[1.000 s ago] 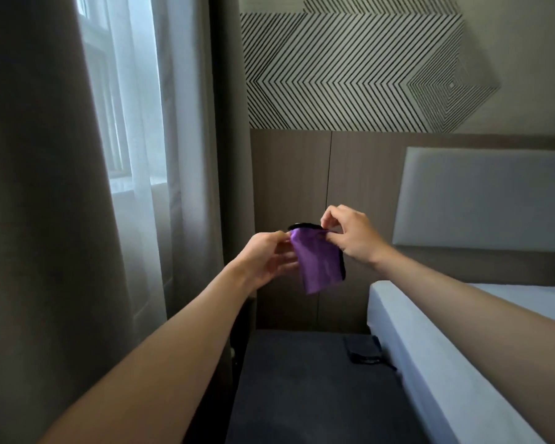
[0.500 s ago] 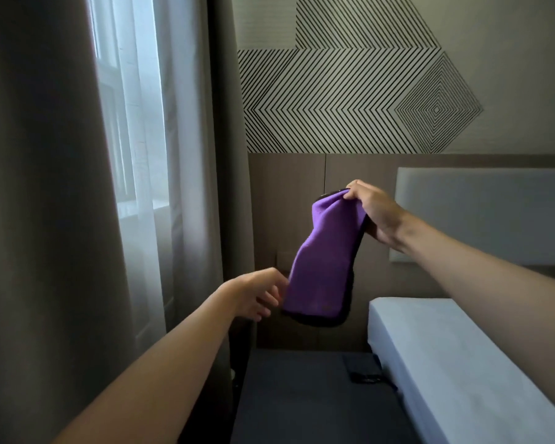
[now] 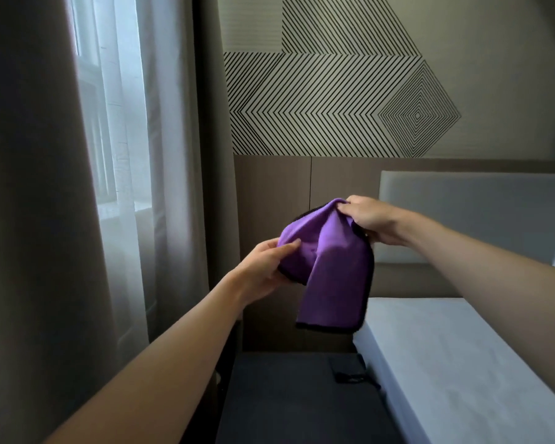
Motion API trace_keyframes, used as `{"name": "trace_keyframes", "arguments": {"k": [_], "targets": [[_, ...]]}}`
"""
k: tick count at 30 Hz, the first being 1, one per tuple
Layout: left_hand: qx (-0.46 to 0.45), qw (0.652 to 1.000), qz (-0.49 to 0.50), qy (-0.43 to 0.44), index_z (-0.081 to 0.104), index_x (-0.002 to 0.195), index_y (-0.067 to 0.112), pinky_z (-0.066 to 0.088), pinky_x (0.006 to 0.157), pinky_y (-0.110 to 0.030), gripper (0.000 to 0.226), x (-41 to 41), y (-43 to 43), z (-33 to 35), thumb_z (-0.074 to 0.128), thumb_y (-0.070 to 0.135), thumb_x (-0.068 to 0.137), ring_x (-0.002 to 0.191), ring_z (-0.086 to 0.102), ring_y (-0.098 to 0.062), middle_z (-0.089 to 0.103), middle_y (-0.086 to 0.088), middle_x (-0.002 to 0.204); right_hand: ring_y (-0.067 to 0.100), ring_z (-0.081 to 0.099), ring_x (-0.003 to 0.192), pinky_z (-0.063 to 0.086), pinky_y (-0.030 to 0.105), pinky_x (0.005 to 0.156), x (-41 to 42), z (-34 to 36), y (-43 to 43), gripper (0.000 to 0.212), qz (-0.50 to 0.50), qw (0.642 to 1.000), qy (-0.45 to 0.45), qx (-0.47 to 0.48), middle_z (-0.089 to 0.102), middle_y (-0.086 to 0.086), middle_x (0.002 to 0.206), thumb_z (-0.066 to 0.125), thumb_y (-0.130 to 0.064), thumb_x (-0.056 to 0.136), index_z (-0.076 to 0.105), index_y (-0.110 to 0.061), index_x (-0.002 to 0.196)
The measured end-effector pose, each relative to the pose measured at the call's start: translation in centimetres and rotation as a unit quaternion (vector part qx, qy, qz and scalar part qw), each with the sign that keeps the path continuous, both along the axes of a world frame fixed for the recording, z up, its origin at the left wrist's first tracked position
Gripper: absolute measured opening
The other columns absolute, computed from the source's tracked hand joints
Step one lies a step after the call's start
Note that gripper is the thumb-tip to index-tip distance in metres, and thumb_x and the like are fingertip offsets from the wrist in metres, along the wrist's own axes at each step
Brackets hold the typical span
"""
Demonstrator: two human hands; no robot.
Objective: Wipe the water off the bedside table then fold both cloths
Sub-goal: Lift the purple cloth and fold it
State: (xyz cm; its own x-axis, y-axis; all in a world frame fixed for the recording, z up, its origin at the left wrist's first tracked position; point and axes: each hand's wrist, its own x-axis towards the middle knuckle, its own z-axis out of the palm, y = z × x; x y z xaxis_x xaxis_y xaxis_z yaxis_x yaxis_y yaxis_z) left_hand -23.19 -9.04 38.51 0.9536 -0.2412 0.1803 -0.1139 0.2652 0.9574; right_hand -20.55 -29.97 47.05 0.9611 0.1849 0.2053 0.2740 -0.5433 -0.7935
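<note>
A purple cloth with a black edge [image 3: 330, 267] hangs in the air in front of the headboard panel. My right hand [image 3: 370, 221] pinches its upper corner. My left hand [image 3: 266, 267] grips its left side lower down, thumb on the purple face. The rest of the cloth droops below both hands, its bottom edge free. Below lies the dark top of the bedside table [image 3: 289, 398], with a small dark object that may be a second cloth [image 3: 346, 371] at its back right; I cannot tell what it is.
A bed with a grey mattress [image 3: 462, 363] and padded headboard [image 3: 474, 216] fills the right. Brown curtains [image 3: 29, 219] and a sheer curtain over a window [image 3: 122, 155] stand on the left. A striped pattern covers the wall behind.
The cloth, first a small folded piece held between both hands, opened out as my right hand lifted it. My left hand let go, then took hold of its left side again.
</note>
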Motion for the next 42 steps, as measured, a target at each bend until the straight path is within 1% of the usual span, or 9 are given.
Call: {"name": "trace_keyframes", "arguments": {"k": [3, 7, 11, 14, 18, 21, 27, 36, 42], "targets": [[0.000, 1.000, -0.004, 0.016, 0.067, 0.120, 0.021, 0.051, 0.091, -0.064, 0.023, -0.1, 0.8, 0.2, 0.056, 0.023, 0.100, 0.103, 0.064, -0.029, 0.070, -0.009, 0.111, 0.021, 0.053, 0.068, 0.044, 0.032, 0.061, 0.2, -0.2, -1.4, 0.027, 0.024, 0.996, 0.082, -0.027, 0.056, 0.014, 0.085, 0.044, -0.031, 0.107, 0.055, -0.008, 0.098], [0.037, 0.998, 0.019, 0.051, 0.061, 0.127, 0.024, 0.057, 0.074, -0.036, 0.029, -0.3, 0.7, 1.3, 0.047, 0.036, 0.104, 0.089, 0.065, -0.016, 0.068, -0.001, 0.108, 0.026, 0.068, 0.090, 0.055, 0.033, 0.080, -0.4, -0.3, -3.0, 0.032, 0.113, 0.964, 0.240, 0.036, 0.072, 0.017, 0.110, 0.070, -0.030, 0.090, 0.071, -0.008, 0.114], [0.088, 0.988, 0.018, 0.126, 0.059, 0.128, 0.015, 0.054, 0.084, -0.036, 0.041, 0.1, 2.2, 2.3, 0.049, 0.044, 0.101, 0.093, 0.065, -0.021, 0.066, -0.009, 0.113, 0.017, 0.073, 0.076, 0.058, 0.025, 0.068, 0.0, -0.8, -4.2, 0.012, 0.147, 0.947, 0.276, 0.066, 0.076, 0.012, 0.090, 0.067, 0.000, 0.081, 0.078, -0.004, 0.082], [0.108, 0.986, -0.017, 0.123, 0.064, 0.118, 0.009, 0.054, 0.078, -0.032, 0.037, -0.4, 3.2, 2.8, 0.056, 0.039, 0.099, 0.082, 0.065, -0.020, 0.069, -0.011, 0.096, 0.016, 0.072, 0.078, 0.059, 0.026, 0.067, 0.9, -1.9, -4.6, 0.013, 0.102, 0.948, 0.287, 0.093, 0.074, 0.009, 0.094, 0.069, -0.004, 0.082, 0.071, -0.009, 0.094], [0.096, 0.992, -0.049, 0.059, 0.055, 0.137, 0.013, 0.058, 0.062, -0.028, 0.050, -0.7, 4.1, 3.3, 0.068, 0.010, 0.089, 0.080, 0.068, -0.018, 0.063, -0.011, 0.117, 0.014, 0.064, 0.083, 0.052, 0.025, 0.067, 1.7, -3.0, -4.8, 0.014, 0.077, 0.961, 0.258, 0.064, 0.069, 0.003, 0.100, 0.057, -0.026, 0.100, 0.064, -0.018, 0.108], [0.106, 0.993, 0.038, 0.043, 0.036, 0.150, 0.027, 0.059, 0.061, -0.032, 0.078, -0.3, 4.2, 3.1, 0.070, 0.002, 0.085, 0.089, 0.071, -0.021, 0.045, -0.011, 0.143, 0.022, 0.062, 0.098, 0.054, 0.035, 0.088, 1.7, -3.1, -5.1, 0.040, 0.088, 0.961, 0.248, 0.079, 0.068, 0.012, 0.118, 0.068, -0.033, 0.092, 0.065, -0.010, 0.124], [0.081, 0.994, 0.067, -0.012, 0.028, 0.155, 0.032, 0.054, 0.080, -0.032, 0.082, -0.2, 4.3, 3.9, 0.060, -0.007, 0.090, 0.079, 0.074, -0.007, 0.027, -0.003, 0.158, 0.024, 0.069, 0.103, 0.060, 0.034, 0.085, 0.6, -2.5, -5.2, 0.049, 0.175, 0.951, 0.177, 0.184, 0.071, 0.012, 0.124, 0.070, -0.003, 0.084, 0.061, -0.014, 0.132], [0.018, 0.986, 0.109, -0.126, 0.026, 0.156, 0.027, 0.058, 0.077, -0.028, 0.082, 0.8, 4.2, 5.8, 0.043, -0.020, 0.090, 0.094, 0.067, -0.016, 0.061, -0.003, 0.123, 0.008, 0.064, 0.060, 0.054, 0.019, 0.054, 1.3, -2.1, -4.2, 0.031, 0.232, 0.928, 0.082, 0.278, 0.073, 0.000, 0.075, 0.045, 0.005, 0.097, 0.072, -0.006, 0.108], [0.124, 0.958, 0.132, -0.221, 0.031, 0.153, 0.028, 0.059, 0.078, -0.029, 0.080, 0.3, 6.1, 5.6, 0.055, -0.016, 0.090, 0.089, 0.069, -0.013, 0.077, -0.003, 0.095, 0.019, 0.060, 0.086, 0.053, 0.023, 0.072, 1.4, -1.9, -4.2, 0.051, 0.186, 0.978, -0.091, 0.018, 0.060, 0.008, 0.100, 0.036, 0.026, 0.084, 0.077, -0.004, 0.081]]}}
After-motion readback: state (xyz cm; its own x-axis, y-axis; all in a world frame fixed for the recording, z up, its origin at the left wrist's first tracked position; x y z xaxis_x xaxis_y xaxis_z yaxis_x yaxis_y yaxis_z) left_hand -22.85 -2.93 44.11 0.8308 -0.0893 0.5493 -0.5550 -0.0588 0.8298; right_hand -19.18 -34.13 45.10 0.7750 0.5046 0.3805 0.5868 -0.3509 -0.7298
